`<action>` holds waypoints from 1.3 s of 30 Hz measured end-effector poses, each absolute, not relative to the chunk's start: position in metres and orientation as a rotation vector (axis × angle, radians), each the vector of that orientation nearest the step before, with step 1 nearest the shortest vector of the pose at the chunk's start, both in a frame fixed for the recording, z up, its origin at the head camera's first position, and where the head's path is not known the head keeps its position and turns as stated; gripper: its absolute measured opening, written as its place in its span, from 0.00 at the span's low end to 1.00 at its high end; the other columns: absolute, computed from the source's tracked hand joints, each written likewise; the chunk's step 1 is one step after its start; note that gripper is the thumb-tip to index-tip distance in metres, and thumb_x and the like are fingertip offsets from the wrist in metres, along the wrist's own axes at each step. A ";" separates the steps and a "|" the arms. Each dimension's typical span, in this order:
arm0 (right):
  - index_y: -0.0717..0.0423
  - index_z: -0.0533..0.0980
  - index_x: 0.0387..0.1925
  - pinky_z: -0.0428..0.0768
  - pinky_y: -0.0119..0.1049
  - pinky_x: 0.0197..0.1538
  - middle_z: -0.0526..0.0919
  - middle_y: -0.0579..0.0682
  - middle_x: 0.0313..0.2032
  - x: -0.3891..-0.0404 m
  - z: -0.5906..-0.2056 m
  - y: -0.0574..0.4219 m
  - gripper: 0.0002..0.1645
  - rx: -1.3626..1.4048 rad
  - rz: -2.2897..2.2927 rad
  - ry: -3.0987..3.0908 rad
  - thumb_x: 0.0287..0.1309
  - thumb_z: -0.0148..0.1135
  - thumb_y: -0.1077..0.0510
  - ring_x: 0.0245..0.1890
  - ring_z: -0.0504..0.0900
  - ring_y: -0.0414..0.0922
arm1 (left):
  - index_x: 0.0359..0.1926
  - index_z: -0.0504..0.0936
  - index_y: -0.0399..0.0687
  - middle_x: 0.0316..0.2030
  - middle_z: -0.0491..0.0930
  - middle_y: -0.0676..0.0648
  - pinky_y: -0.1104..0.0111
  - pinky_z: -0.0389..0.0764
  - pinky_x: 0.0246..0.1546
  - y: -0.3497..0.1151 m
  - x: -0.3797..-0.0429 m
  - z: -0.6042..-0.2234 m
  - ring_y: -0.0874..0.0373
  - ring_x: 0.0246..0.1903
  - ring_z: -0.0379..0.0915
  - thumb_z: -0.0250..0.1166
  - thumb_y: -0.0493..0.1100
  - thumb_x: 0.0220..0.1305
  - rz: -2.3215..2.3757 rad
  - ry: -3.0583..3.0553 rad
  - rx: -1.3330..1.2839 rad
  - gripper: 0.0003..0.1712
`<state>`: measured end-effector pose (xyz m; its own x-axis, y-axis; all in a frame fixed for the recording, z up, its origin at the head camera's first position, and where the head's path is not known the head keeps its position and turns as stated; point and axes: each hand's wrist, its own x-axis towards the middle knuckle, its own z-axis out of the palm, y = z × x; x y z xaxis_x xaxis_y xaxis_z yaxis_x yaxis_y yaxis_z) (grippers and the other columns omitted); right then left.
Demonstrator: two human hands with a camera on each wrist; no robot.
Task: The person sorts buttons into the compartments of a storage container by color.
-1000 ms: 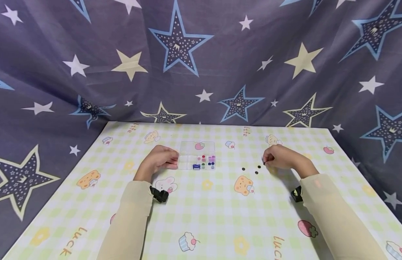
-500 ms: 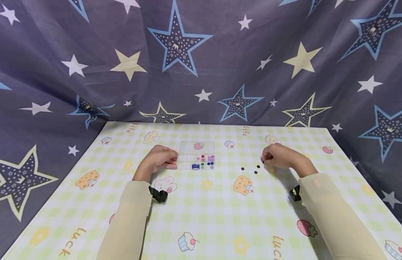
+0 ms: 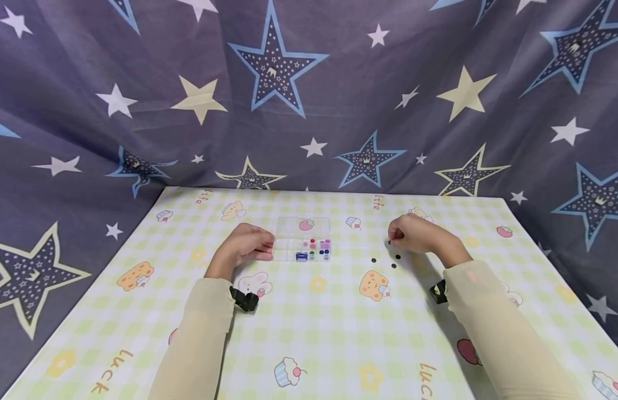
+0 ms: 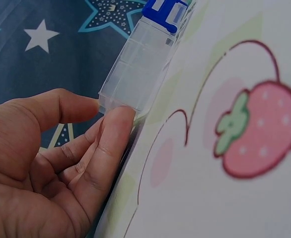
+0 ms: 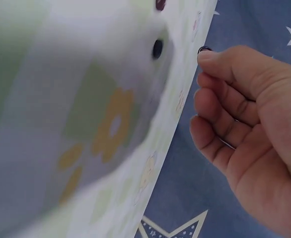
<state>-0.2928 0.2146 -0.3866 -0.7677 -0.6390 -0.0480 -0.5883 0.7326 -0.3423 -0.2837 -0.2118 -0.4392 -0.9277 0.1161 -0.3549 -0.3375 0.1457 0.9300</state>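
Note:
A clear plastic compartment box [image 3: 283, 255] lies on the table with its transparent lid [image 3: 289, 225] folded back. Small pink, red, purple, green and blue pieces sit in its right-hand compartments, along with a blue clip-like piece [image 3: 301, 256]. My left hand [image 3: 245, 244] pinches the box's left end; the left wrist view shows thumb and fingertip at its corner. To the right, my right hand [image 3: 416, 233] pinches a small round black piece [image 5: 204, 49] between thumb and index finger, close over the table. Loose black discs [image 3: 374, 260] lie just below that hand.
The table wears a green-checked cloth [image 3: 319, 339] printed with cartoon animals, fruit and cupcakes. Behind its far edge hangs a dark star-patterned curtain [image 3: 189, 144]. Each wrist carries a black camera mount, such as the left mount [image 3: 245, 300].
My right hand has shifted left and slightly away from me with the black piece in its fingers. My left hand and the box stay where they were.

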 end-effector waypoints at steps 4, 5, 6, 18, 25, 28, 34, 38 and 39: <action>0.56 0.81 0.30 0.80 0.38 0.36 0.80 0.44 0.26 -0.294 -0.384 0.204 0.06 -1.016 -0.469 2.778 0.59 0.66 0.69 0.28 0.74 0.40 | 0.58 0.77 0.23 0.36 0.80 0.40 0.67 0.91 0.36 -0.212 -0.284 -0.439 0.56 0.30 0.80 0.63 0.34 0.69 1.842 2.087 -0.214 0.21; 0.56 0.81 0.30 0.80 0.37 0.36 0.80 0.44 0.26 -0.295 -0.384 0.201 0.06 -1.011 -0.469 2.779 0.59 0.66 0.69 0.28 0.74 0.40 | 0.58 0.77 0.23 0.36 0.80 0.40 0.67 0.91 0.36 -0.212 -0.284 -0.439 0.56 0.30 0.80 0.63 0.34 0.69 1.843 2.087 -0.214 0.21; 0.56 0.82 0.30 0.80 0.37 0.36 0.80 0.44 0.27 -0.295 -0.383 0.199 0.06 -1.014 -0.474 2.777 0.60 0.66 0.69 0.27 0.74 0.40 | 0.57 0.77 0.23 0.36 0.81 0.40 0.67 0.91 0.36 -0.212 -0.284 -0.439 0.56 0.30 0.80 0.63 0.34 0.69 1.844 2.088 -0.214 0.20; 0.55 0.81 0.29 0.76 0.35 0.33 0.77 0.44 0.24 -0.300 -0.380 0.166 0.07 -1.094 -0.522 2.755 0.61 0.66 0.68 0.26 0.71 0.40 | 0.57 0.78 0.25 0.35 0.82 0.41 0.67 0.92 0.36 -0.212 -0.283 -0.440 0.56 0.29 0.81 0.63 0.35 0.70 1.828 2.112 -0.221 0.20; 0.52 0.80 0.27 0.78 0.48 0.51 0.75 0.43 0.21 -0.300 -0.380 0.147 0.10 -1.126 -0.523 2.755 0.60 0.66 0.68 0.24 0.70 0.39 | 0.58 0.78 0.25 0.35 0.82 0.42 0.67 0.91 0.36 -0.212 -0.282 -0.437 0.56 0.29 0.81 0.63 0.36 0.70 1.829 2.107 -0.213 0.21; 0.52 0.80 0.27 0.79 0.44 0.47 0.75 0.42 0.22 -0.299 -0.380 0.141 0.10 -1.130 -0.525 2.752 0.60 0.66 0.68 0.25 0.71 0.39 | 0.58 0.78 0.25 0.35 0.82 0.41 0.66 0.92 0.37 -0.212 -0.280 -0.436 0.56 0.29 0.81 0.63 0.36 0.70 1.832 2.103 -0.211 0.21; 0.53 0.80 0.26 0.75 0.33 0.34 0.74 0.43 0.22 -0.299 -0.379 0.128 0.10 -1.167 -0.545 2.731 0.59 0.65 0.69 0.26 0.71 0.40 | 0.58 0.78 0.25 0.35 0.82 0.42 0.66 0.92 0.36 -0.212 -0.281 -0.437 0.56 0.29 0.81 0.63 0.36 0.70 1.834 2.103 -0.207 0.21; 0.53 0.80 0.27 0.76 0.33 0.34 0.74 0.43 0.22 -0.300 -0.379 0.118 0.10 -1.188 -0.544 2.734 0.58 0.65 0.69 0.26 0.71 0.40 | 0.57 0.78 0.25 0.34 0.81 0.42 0.66 0.92 0.37 -0.212 -0.282 -0.439 0.56 0.29 0.81 0.63 0.36 0.70 1.828 2.109 -0.208 0.20; 0.53 0.80 0.27 0.76 0.33 0.34 0.74 0.43 0.22 -0.300 -0.379 0.116 0.09 -1.193 -0.544 2.734 0.58 0.65 0.69 0.26 0.71 0.40 | 0.57 0.78 0.25 0.34 0.81 0.42 0.66 0.92 0.37 -0.212 -0.282 -0.439 0.56 0.30 0.81 0.63 0.35 0.70 1.826 2.111 -0.208 0.20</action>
